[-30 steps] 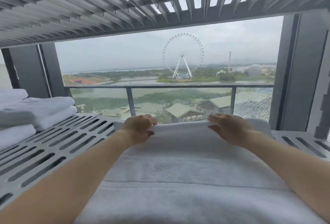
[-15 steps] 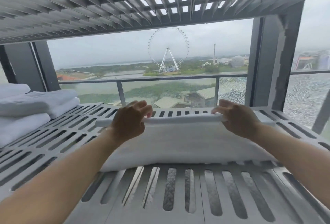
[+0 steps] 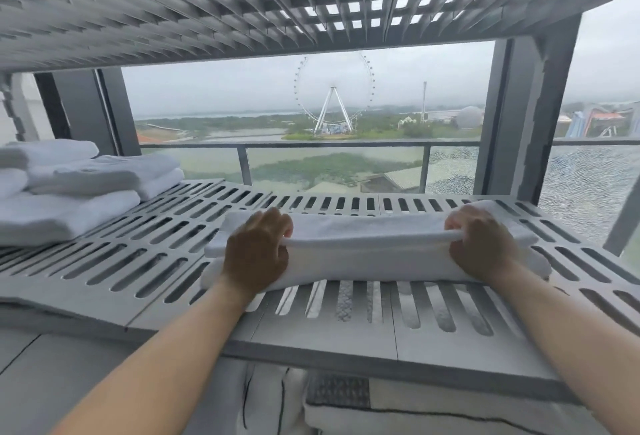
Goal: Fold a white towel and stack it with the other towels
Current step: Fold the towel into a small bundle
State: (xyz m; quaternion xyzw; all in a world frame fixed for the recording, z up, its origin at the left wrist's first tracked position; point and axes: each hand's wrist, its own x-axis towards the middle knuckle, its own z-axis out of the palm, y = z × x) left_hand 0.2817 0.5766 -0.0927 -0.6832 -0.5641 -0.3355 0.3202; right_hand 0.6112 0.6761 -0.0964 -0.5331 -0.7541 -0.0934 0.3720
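The towel [image 3: 367,254] lay part-folded on the shelf [image 3: 166,254], right of the stack [image 3: 69,192] at far left. The left grip [image 3: 256,254] and right grip [image 3: 481,244] each pinched its top layer near an end. Lifted so, lower layers could sag and unfold, landing skewed

- The left hand [image 3: 256,254] shows its back to the camera, with its fingers curled over the upper fold of a long folded white cloth towel [image 3: 370,256] near the towel's left end.
- The right hand [image 3: 483,244] grips the same fold near the right end, knuckles up and fingers curled.
- The bare left forearm [image 3: 166,358] and bare right forearm [image 3: 568,330] reach forward from the lower corners and angle inward. The wrists are roughly level.
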